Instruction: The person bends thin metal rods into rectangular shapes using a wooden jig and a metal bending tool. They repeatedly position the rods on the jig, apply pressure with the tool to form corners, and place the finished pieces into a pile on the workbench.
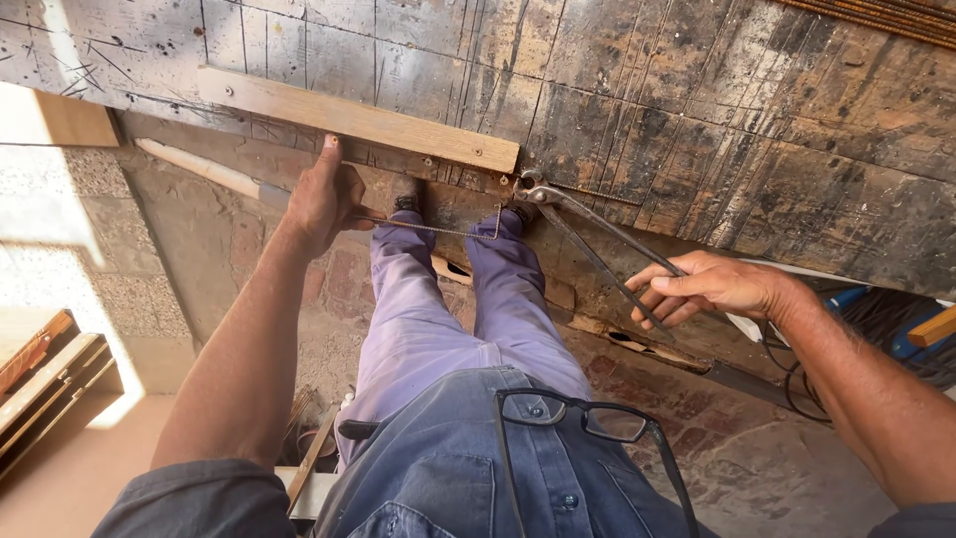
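Steel rod (438,228), thin and ribbed, held at its near end in left hand (321,199) grip, far end bent up under bender tool (588,239). Right hand (702,286) grip wrapped round tool handles (jaws at counter (697,120) edge). Step: bending. Next calls for steady lever pull.

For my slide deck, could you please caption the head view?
Left hand steadies a bent steel rod at the workbench edge while the right hand grips long-handled pincers.
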